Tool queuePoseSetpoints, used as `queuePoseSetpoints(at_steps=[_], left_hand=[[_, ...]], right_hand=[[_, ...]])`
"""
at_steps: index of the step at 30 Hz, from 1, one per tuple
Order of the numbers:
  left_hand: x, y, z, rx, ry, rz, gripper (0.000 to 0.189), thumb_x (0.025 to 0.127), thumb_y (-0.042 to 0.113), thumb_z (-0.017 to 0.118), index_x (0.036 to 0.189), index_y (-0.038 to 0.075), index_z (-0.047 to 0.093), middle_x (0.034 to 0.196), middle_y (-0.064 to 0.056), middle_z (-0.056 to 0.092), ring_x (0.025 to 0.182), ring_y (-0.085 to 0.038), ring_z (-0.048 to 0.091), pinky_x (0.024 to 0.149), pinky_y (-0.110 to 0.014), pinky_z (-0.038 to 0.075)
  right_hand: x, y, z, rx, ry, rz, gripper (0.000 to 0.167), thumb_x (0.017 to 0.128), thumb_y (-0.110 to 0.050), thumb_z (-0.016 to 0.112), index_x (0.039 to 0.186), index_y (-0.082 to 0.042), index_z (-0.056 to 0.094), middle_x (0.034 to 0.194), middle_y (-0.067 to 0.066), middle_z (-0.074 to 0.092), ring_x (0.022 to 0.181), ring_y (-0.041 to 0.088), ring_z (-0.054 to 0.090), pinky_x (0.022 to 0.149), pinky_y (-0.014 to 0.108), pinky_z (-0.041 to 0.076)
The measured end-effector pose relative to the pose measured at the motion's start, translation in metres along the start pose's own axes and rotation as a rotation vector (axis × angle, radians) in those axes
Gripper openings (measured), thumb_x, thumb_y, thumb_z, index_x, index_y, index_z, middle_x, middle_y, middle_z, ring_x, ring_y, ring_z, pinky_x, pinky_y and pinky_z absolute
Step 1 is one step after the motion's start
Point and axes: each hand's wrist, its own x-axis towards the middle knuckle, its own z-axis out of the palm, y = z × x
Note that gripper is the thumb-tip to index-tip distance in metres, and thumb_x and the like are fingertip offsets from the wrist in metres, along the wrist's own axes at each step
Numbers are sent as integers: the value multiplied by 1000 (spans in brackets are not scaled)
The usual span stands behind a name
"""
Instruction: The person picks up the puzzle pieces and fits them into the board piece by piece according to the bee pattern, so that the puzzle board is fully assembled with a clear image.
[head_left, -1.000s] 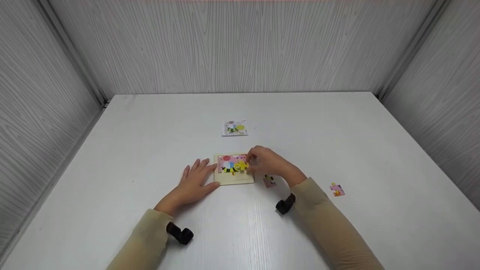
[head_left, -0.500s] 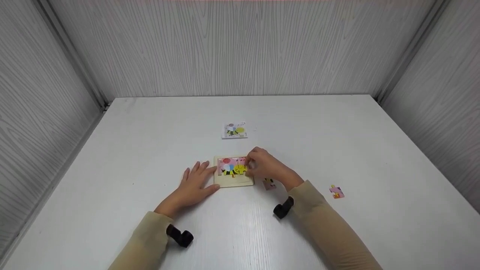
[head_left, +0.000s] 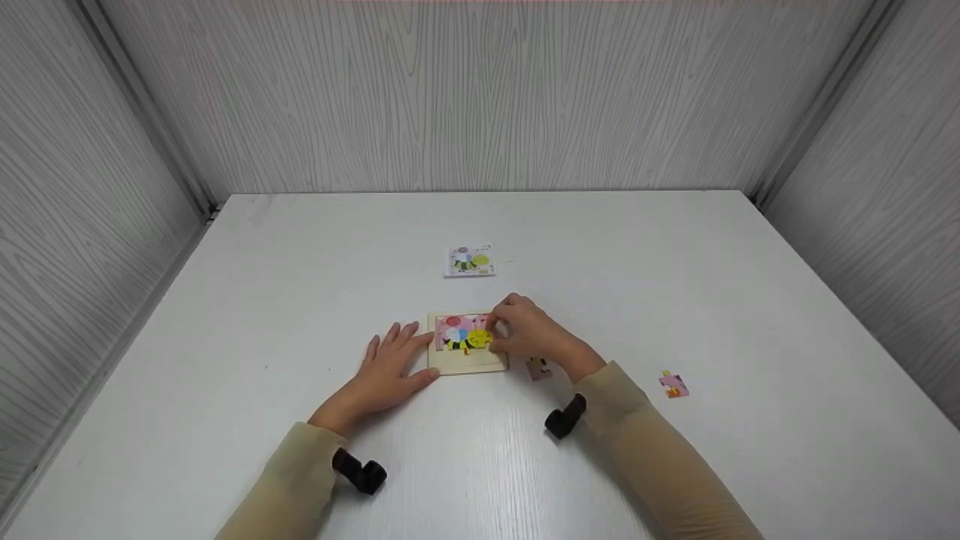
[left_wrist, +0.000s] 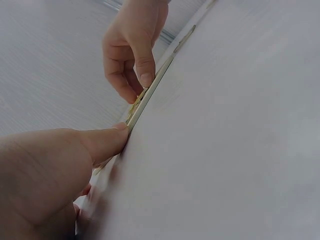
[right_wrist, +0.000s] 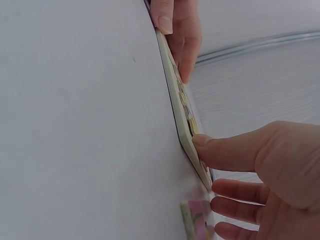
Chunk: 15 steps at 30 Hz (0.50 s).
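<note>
Head view: near the middle of the frame, a shallow wooden tray point(head_left: 469, 367) lies flat on the white table point(head_left: 225, 337), its upper part filled with puzzle pieces in pink, yellow, black and blue. At the tray's left edge, the left hand point(head_left: 388, 373) lies with fingers spread and straight, thumb and index finger touching the rim, grasping nothing. From the right, the right hand point(head_left: 529, 330) bends its thumb and fingers down over the tray's right side, at the yellow piece point(head_left: 480, 339); whether it pinches that piece, I cannot tell. Below this hand lies a loose pink-and-black piece point(head_left: 538, 369); farther right, a pink-and-orange piece point(head_left: 673, 385). Above the tray, a square picture card point(head_left: 470, 261) shows a bee. Tan sleeves point(head_left: 289, 472) reach in from the lower edge, 2 black wrist devices point(head_left: 360, 471) beside them.
</note>
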Motion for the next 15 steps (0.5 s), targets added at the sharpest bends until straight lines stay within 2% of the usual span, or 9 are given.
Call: queuePoseSetpoints(at_steps=[4,15], left_hand=[[0,1,0,1,-2,-3,62,92,41,53,143,11,36,152,-17,18,139,-38,3,107,-57,-4],[0,3,-1,8,-11,-13,62,92,41,53,143,11,36,152,-17,18,140,-37,3,107,-57,-4]], right_hand=[[1,0,1,-3,-12,3,22,84,-21,70,105,-19,68,113,4,49,107,21,44,94,37,38],[3,1,2,-39,-27,15,19,87,-20,67,105,-24,71,116,3,48,107,20,43,94,37,38]])
